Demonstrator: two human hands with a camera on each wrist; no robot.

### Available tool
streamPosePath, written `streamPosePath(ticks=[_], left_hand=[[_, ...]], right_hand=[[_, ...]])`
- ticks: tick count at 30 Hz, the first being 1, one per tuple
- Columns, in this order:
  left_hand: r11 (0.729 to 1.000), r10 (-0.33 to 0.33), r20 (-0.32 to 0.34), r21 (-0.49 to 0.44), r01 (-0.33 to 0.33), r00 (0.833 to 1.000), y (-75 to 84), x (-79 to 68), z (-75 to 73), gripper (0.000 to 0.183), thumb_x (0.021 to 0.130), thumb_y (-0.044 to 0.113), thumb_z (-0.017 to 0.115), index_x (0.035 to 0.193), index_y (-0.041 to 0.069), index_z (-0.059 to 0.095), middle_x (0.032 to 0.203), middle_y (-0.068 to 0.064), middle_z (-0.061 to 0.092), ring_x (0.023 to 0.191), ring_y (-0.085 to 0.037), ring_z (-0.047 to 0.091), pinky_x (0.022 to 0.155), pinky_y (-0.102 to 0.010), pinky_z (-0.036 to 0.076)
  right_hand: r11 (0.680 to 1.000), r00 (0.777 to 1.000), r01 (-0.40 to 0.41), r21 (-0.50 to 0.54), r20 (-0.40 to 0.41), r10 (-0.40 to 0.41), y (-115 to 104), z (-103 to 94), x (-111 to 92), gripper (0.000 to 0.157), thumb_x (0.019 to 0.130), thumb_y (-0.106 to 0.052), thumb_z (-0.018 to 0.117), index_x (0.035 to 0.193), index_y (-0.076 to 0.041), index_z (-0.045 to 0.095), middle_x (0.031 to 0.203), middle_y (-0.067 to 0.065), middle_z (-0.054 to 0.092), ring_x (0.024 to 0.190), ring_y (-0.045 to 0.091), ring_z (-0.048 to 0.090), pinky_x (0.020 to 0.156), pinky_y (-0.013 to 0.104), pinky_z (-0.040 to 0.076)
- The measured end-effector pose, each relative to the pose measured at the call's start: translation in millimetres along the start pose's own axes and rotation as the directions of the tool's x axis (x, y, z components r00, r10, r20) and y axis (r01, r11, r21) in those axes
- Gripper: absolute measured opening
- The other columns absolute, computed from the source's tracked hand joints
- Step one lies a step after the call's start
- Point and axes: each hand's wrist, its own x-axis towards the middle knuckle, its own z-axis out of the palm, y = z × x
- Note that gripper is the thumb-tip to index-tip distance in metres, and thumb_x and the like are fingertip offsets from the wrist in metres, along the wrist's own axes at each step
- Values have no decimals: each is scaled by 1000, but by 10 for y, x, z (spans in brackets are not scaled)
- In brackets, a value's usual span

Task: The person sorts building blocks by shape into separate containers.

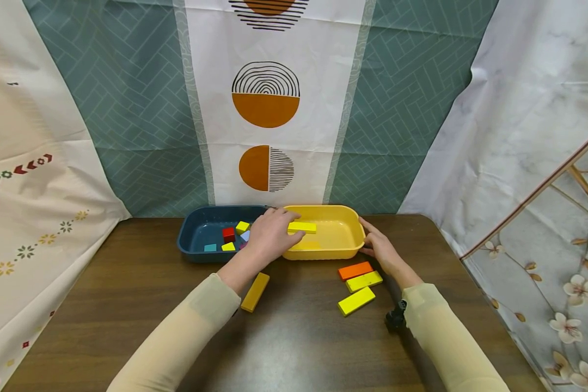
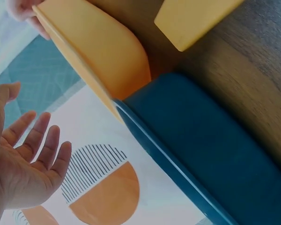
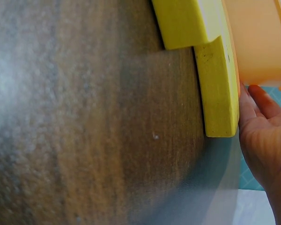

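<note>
My left hand (image 1: pixel 271 231) hovers over where the two trays meet, thumb and fingers apart; the left wrist view shows nothing in its palm. Just beyond its fingertips a flat yellow block (image 1: pixel 304 227) shows inside the yellow tray (image 1: pixel 340 254). Another yellow block (image 1: pixel 307 246), low in contrast, appears by the tray's near wall. At the tray's right end my right hand (image 1: pixel 384 251) holds the outer wall, fingers near the rim. The dark blue tray (image 1: pixel 191 254) stands on the left, with a red cube (image 1: pixel 228 234), a yellow cube (image 1: pixel 242 227) and several other small blocks inside.
On the wooden table (image 1: pixel 299 348), an orange-red block (image 1: pixel 355 270) and two yellow blocks (image 1: pixel 356 301) lie before the yellow tray. A darker yellow block (image 1: pixel 255 292) lies beside my left forearm. Behind the trays hangs a patterned curtain (image 1: pixel 318 109).
</note>
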Motion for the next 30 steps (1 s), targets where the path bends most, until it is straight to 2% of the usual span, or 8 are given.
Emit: streamPosePath(ticks=[4,19,30], left_hand=[[1000,16,6,-1,-16,1000,68,-30,-25,50,94,47,70,136,20,68,136,-2,63,117,-25,52,97,-43,49],[996,92,-15,-1,-92,996,246,-120,-46,48,93,48,70,133,23,70,129,-1,66,116,-23,55,90,-40,52],[988,157,-11,-1,-157,988,427,-197,22,47,92,48,72,132,23,71,121,0,68,106,-21,57,88,-38,52]], right_hand=[[1000,1000,0,-5,1,0,14,-7,4,67,100,-8,33,165,-20,23,170,-1,16,145,35,35,112,53,39],[1000,1000,-7,-9,-1,7,11,-2,15,68,99,-8,34,165,-19,23,170,-1,17,145,34,37,109,49,43],[1000,1000,-6,-3,-3,6,8,-2,6,68,99,-7,34,165,-20,24,170,-1,17,142,33,39,110,50,42]])
